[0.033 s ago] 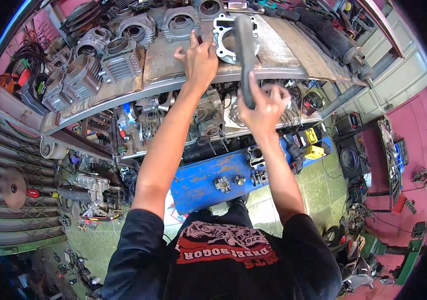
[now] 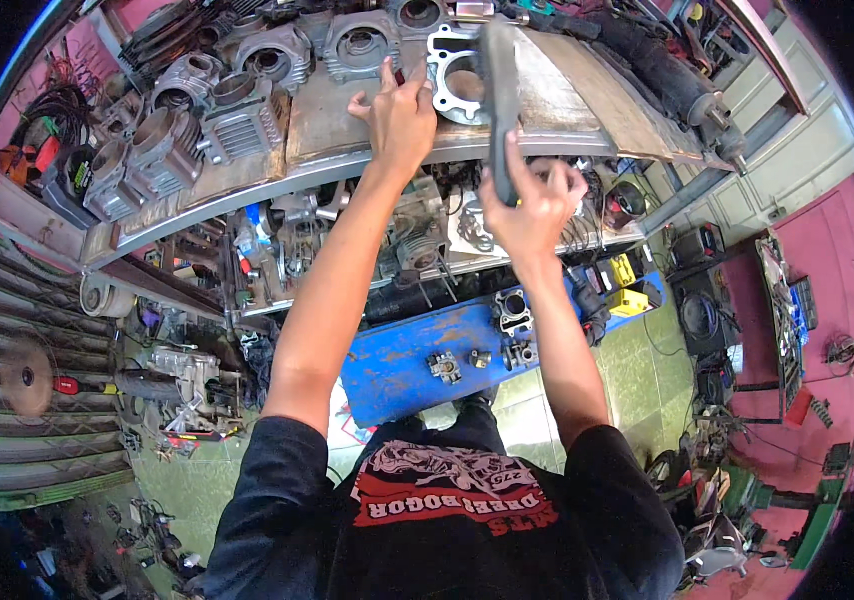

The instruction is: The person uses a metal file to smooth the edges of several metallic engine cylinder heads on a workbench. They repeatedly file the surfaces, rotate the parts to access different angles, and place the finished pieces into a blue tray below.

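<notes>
A bright-faced engine cylinder block (image 2: 455, 104) with a large round bore sits on the worn wooden bench top. My left hand (image 2: 404, 125) is at its left edge, thumb and forefinger against the metal and the other fingers spread. In my right hand (image 2: 535, 210) is a long dark grey brush-like tool (image 2: 503, 100), its handle gripped with the forefinger laid along it. The tool's far end lies over the right part of the block and hides it. Motion smears the tool, so its working side is unclear.
Several cylinder blocks (image 2: 242, 130) line the bench to the left. Dark exhaust mufflers (image 2: 662, 75) lie at the right. Engine parts crowd a shelf under the bench. Below, a blue bench (image 2: 397, 370) carries a carburetor-like part (image 2: 444, 367) and other small metal parts.
The tool in my right hand has shifted slightly to the right and toward me, uncovering more of the block's bore. My left hand has stayed in place.
</notes>
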Motion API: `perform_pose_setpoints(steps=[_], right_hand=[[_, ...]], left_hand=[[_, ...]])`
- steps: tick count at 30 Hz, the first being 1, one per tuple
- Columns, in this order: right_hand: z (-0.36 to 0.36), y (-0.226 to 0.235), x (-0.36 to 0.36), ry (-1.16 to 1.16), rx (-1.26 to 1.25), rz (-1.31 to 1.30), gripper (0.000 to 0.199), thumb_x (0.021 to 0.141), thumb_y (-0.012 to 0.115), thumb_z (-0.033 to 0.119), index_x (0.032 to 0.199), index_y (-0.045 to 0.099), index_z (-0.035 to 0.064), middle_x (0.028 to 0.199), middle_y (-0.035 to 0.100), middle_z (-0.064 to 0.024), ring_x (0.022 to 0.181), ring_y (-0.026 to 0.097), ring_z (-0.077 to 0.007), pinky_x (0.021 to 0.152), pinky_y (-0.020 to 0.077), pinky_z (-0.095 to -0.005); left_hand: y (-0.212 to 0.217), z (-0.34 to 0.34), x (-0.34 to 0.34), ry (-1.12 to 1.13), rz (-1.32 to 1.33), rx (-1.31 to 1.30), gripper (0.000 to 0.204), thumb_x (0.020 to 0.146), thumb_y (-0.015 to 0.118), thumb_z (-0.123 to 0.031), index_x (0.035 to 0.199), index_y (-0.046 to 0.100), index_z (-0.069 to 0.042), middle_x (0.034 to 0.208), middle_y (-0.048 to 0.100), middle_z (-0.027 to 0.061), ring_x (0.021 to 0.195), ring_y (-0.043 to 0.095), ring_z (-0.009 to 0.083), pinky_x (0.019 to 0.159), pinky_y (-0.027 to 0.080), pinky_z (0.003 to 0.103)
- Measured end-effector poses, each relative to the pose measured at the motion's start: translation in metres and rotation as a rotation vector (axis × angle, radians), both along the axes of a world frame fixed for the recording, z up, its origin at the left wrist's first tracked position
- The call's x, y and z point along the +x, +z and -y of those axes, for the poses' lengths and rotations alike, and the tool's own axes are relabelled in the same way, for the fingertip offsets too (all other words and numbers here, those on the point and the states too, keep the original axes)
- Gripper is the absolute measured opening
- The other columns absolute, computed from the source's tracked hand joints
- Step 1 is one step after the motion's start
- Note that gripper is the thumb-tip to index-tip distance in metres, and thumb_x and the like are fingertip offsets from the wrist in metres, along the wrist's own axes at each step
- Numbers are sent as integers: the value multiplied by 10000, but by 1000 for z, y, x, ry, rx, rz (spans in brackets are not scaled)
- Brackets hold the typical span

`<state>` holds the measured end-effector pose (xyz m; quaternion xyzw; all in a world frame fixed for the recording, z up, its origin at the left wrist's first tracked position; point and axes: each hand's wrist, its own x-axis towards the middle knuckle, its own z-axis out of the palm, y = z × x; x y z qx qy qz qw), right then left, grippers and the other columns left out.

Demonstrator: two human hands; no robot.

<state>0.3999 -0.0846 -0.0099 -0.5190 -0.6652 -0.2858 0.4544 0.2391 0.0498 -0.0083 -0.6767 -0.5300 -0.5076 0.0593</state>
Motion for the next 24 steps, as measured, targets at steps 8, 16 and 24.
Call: perform_pose_setpoints(steps=[8,16,24], right_hand=[[29,-29,8,28,-46,-40,541,742,820,237,1237,727,39,775,651,-79,832,609,-215,930,384,-441],[-1,-11,4,28,12,-118,565,730,805,204,1270,708,70,619,630,-78,798,602,-220,947,370,-460],[21,-42,10,46,-3,-113,581,712,817,189,1269,712,66,636,644,-72,804,605,-225,943,371,-452]], left_hand=[[-3,-1,-2,27,-10,-5,402,974,522,-241,1353,657,-232,1173,706,228,1255,607,324,1072,210,568],[-2,1,-2,3,-7,53,382,971,535,-239,1321,678,-187,1042,737,213,1302,574,317,1038,222,558],[3,10,2,-51,-6,58,455,930,631,-451,1255,725,-146,1042,739,238,1344,538,363,1052,209,549]])
